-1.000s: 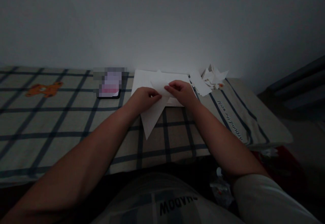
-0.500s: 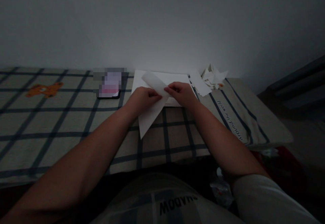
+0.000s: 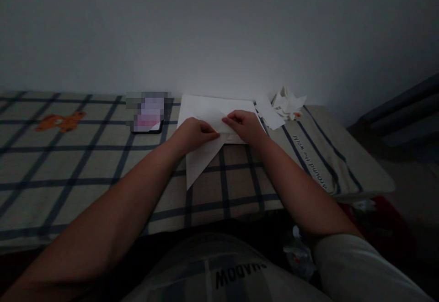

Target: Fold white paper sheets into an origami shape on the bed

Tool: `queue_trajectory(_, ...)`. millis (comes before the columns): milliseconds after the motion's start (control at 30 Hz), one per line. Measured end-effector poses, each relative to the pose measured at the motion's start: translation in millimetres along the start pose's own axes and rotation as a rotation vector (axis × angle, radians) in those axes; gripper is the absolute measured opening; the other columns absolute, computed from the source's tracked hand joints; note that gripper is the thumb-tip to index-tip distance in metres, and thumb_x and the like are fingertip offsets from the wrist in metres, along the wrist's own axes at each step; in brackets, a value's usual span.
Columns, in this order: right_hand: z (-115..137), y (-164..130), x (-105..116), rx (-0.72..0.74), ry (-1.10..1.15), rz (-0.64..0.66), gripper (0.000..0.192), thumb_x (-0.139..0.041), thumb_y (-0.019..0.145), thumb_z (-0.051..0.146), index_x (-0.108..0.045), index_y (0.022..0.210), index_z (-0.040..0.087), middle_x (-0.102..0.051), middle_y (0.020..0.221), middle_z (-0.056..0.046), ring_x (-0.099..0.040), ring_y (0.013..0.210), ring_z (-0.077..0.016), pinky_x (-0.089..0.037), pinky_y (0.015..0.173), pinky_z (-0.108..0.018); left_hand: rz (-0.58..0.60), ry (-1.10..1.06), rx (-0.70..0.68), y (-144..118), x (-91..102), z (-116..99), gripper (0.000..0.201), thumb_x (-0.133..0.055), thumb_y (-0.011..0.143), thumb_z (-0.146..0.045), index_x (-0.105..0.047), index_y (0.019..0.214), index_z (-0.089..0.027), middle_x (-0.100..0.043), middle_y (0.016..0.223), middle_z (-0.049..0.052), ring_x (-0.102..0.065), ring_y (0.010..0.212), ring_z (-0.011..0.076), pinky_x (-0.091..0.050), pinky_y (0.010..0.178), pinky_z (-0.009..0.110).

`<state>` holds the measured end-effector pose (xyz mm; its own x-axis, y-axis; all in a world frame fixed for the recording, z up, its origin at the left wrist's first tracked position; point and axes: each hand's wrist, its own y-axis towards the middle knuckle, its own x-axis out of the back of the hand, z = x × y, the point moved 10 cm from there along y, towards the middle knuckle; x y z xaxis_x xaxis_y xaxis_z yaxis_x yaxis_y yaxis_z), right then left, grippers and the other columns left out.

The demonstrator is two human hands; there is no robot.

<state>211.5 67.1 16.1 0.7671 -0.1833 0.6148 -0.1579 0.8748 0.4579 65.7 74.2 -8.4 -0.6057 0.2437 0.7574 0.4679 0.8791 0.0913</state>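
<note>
A white sheet of paper (image 3: pixel 200 160), folded to a point that aims toward me, lies on the plaid cloth (image 3: pixel 85 165). My left hand (image 3: pixel 194 133) presses and pinches its upper left part. My right hand (image 3: pixel 245 124) pinches its upper edge just to the right, thumb and fingers closed on the fold. Both hands rest over a stack of flat white sheets (image 3: pixel 206 105) by the wall.
A phone (image 3: pixel 147 115) with a lit screen lies left of the stack. A heap of folded white paper pieces (image 3: pixel 283 105) sits at the right, near the wall. An orange bear print (image 3: pixel 60 121) marks the cloth far left. The surface's right edge drops off to the floor.
The raised flap of the paper has been laid down flat under my fingers. The pointed tip has swung slightly left. My hands have stayed in the same spot.
</note>
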Motion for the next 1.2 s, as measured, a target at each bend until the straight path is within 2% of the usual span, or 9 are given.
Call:
queue_trajectory(200, -14, 2, 1, -0.098, -0.016, -0.012, 0.029, -0.064, 0.085, 0.043, -0.067, 0.071, 0.018, -0.060, 0.065, 0.000, -0.047, 0.061, -0.0132, -0.036, 0.064, -0.029, -0.003, -0.013, 0.008, -1, -0.5, -1, 0.024, -0.069, 0.076, -0.047, -0.079, 0.077, -0.024, -0.076, 0.075, 0.003, -0.067, 0.069, 0.0192, -0.046, 0.068, 0.032)
queue_trajectory(667, -33, 3, 7, -0.188, 0.077, -0.060, 0.031, -0.066, 0.082, 0.047, -0.066, 0.071, 0.018, -0.056, 0.063, 0.000, -0.046, 0.063, -0.0136, -0.035, 0.063, -0.030, 0.043, -0.020, -0.020, 0, -1.9, -2, 0.026, -0.067, 0.077, -0.046, -0.079, 0.082, -0.024, -0.076, 0.079, 0.005, -0.065, 0.071, 0.0198, -0.044, 0.069, 0.032)
queue_trajectory(733, -31, 3, 4, -0.181, 0.112, -0.049, 0.032, -0.065, 0.082, 0.049, -0.066, 0.072, 0.018, -0.054, 0.063, 0.001, -0.046, 0.063, -0.0136, -0.035, 0.062, -0.030, 0.024, 0.051, -0.043, -1, 0.7, -5, 0.027, -0.065, 0.079, -0.046, -0.080, 0.084, -0.024, -0.076, 0.080, 0.006, -0.065, 0.073, 0.0210, -0.044, 0.075, 0.034)
queue_trajectory(800, -28, 2, 1, -0.171, 0.134, -0.046, 0.033, -0.065, 0.082, 0.050, -0.066, 0.074, 0.018, -0.053, 0.062, 0.001, -0.047, 0.064, -0.0139, -0.035, 0.060, -0.030, -0.033, 0.182, -0.094, -2, 6.2, -11, 0.028, -0.063, 0.081, -0.046, -0.080, 0.085, -0.025, -0.076, 0.080, 0.007, -0.066, 0.078, 0.0233, -0.042, 0.089, 0.039)
queue_trajectory(867, -26, 1, -1, -0.169, 0.145, -0.044, 0.034, -0.064, 0.083, 0.052, -0.066, 0.076, 0.018, -0.053, 0.062, 0.001, -0.047, 0.063, -0.0141, -0.035, 0.059, -0.029, -0.081, 0.304, -0.145, -5, 9.4, -20, 0.028, -0.061, 0.082, -0.046, -0.080, 0.085, -0.026, -0.077, 0.082, 0.007, -0.066, 0.084, 0.0249, -0.032, 0.102, 0.046)
queue_trajectory(967, -24, -1, -6, -0.186, 0.165, -0.035, 0.034, -0.063, 0.083, 0.052, -0.065, 0.076, 0.019, -0.052, 0.061, 0.002, -0.047, 0.060, -0.0133, -0.036, 0.056, -0.029, -0.079, 0.384, -0.179, -7, 4.4, -27, 0.029, -0.057, 0.086, -0.047, -0.080, 0.085, -0.029, -0.078, 0.086, 0.005, -0.066, 0.089, 0.0245, -0.021, 0.109, 0.048)
queue_trajectory(1100, -25, -3, -9, -0.227, 0.200, -0.036, 0.036, -0.062, 0.083, 0.054, -0.063, 0.076, 0.020, -0.051, 0.058, 0.003, -0.047, 0.054, -0.0123, -0.037, 0.053, -0.028, -0.054, 0.343, -0.161, -7, -5.2, -28, 0.037, -0.050, 0.090, -0.050, -0.079, 0.094, -0.028, -0.078, 0.096, 0.007, -0.066, 0.097, 0.0264, -0.028, 0.104, 0.045)
queue_trajectory(1200, -26, -4, -10, -0.247, 0.208, -0.039, 0.037, -0.062, 0.084, 0.056, -0.063, 0.078, 0.020, -0.052, 0.058, 0.003, -0.047, 0.051, -0.0120, -0.037, 0.052, -0.029, -0.045, 0.228, -0.084, -5, -7.2, -20, 0.038, -0.050, 0.089, -0.049, -0.079, 0.095, -0.024, -0.078, 0.091, 0.007, -0.068, 0.090, 0.0256, -0.037, 0.094, 0.041)
